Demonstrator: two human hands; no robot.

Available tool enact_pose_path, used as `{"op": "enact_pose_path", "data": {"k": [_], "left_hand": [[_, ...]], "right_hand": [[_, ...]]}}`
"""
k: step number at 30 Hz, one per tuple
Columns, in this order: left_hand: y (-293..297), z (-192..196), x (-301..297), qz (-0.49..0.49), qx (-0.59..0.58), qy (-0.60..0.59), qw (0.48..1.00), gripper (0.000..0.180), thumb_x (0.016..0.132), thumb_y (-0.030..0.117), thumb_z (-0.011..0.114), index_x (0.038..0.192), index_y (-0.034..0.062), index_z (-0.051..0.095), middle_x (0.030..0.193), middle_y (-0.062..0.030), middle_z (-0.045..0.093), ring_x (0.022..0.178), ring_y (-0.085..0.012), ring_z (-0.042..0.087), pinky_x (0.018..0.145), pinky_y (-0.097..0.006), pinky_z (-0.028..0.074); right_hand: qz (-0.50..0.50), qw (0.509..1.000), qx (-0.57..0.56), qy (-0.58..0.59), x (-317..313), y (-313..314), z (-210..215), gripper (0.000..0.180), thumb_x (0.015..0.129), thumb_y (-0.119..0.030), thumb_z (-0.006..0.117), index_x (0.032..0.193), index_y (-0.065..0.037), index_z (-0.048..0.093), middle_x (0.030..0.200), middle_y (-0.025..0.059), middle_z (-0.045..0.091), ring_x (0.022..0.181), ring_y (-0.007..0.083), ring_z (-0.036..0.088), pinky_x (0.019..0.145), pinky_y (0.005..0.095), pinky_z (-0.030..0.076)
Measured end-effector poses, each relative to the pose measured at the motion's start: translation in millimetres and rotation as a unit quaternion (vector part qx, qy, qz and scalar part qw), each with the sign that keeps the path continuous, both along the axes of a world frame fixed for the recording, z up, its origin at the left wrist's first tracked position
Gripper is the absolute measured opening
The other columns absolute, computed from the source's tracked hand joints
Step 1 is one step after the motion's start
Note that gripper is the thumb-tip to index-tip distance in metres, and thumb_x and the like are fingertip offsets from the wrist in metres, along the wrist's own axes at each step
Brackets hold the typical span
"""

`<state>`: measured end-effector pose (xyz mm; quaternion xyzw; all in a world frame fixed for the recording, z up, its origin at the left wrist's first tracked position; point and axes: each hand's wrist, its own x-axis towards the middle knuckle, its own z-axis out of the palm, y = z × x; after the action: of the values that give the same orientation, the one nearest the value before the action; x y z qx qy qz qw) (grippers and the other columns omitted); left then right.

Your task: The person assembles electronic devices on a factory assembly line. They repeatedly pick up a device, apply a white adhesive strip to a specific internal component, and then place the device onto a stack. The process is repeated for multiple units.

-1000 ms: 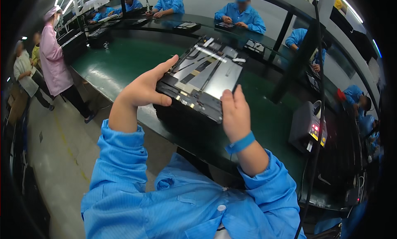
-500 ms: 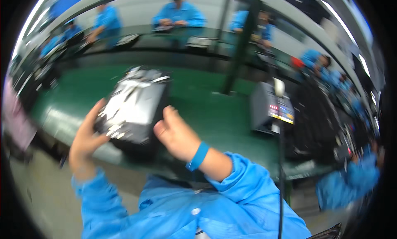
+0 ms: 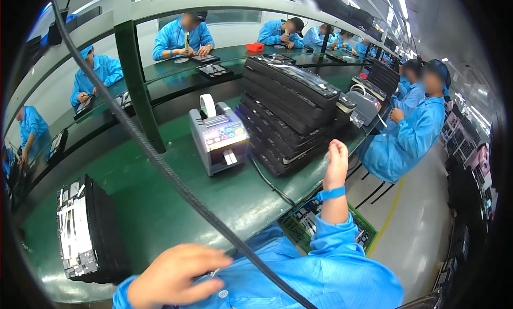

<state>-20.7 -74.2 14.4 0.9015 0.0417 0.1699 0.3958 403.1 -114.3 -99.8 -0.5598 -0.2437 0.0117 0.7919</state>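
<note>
My left hand (image 3: 179,277) hovers in front of my body at the table's near edge. Its fingers and thumb are apart and nothing is in it. My right hand (image 3: 335,167) is raised at the table edge, fingers stretched out, empty, just right of a tall stack of black trays (image 3: 283,114). A blue band circles that wrist. At the left of the table stands a smaller block of stacked black trays (image 3: 104,229), with white and silver flat parts on top; neither hand touches it. A grey tape dispenser (image 3: 222,140) with a white roll sits between the two stacks.
A dark braided cable (image 3: 160,164) hangs diagonally across the view. Below the green table's (image 3: 155,213) edge is a green crate (image 3: 363,221) of small parts. Another grey machine (image 3: 366,108) stands beyond the tall stack. A seated co-worker (image 3: 409,132) is at right; others work across the table.
My view has turned to the right. Both hands have come away from the smaller tray stack, which stays on the table. My right hand has moved toward the tall stack.
</note>
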Motion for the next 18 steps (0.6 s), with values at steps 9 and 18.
{"op": "enact_pose_path", "data": {"k": [9, 18], "left_hand": [[68.1, -29.6, 206.7, 0.101, -0.4, -0.086, 0.907, 0.061, 0.087, 0.02, 0.065, 0.137, -0.0026, 0.038, 0.125, -0.0117, 0.052, 0.116, -0.0198, 0.05, 0.101, -0.033, 0.04], [127.9, -45.2, 327.8, 0.342, -0.374, -0.183, 0.842, 0.081, 0.09, 0.044, 0.053, 0.141, -0.0115, 0.024, 0.145, -0.0306, 0.028, 0.138, -0.0363, 0.027, 0.112, -0.038, 0.024]], "right_hand": [[-0.011, 0.995, -0.046, -0.085, 122.5, 62.2, 53.1, 0.064, 0.099, -0.052, 0.033, 0.132, 0.001, 0.045, 0.126, 0.017, 0.053, 0.115, 0.0261, 0.05, 0.101, 0.0351, 0.035], [-0.019, 0.993, -0.054, -0.107, 102.7, 80.4, 62.5, 0.061, 0.098, -0.052, 0.037, 0.124, 0.003, 0.049, 0.13, 0.0216, 0.048, 0.123, 0.0324, 0.043, 0.105, 0.0376, 0.031]]}}
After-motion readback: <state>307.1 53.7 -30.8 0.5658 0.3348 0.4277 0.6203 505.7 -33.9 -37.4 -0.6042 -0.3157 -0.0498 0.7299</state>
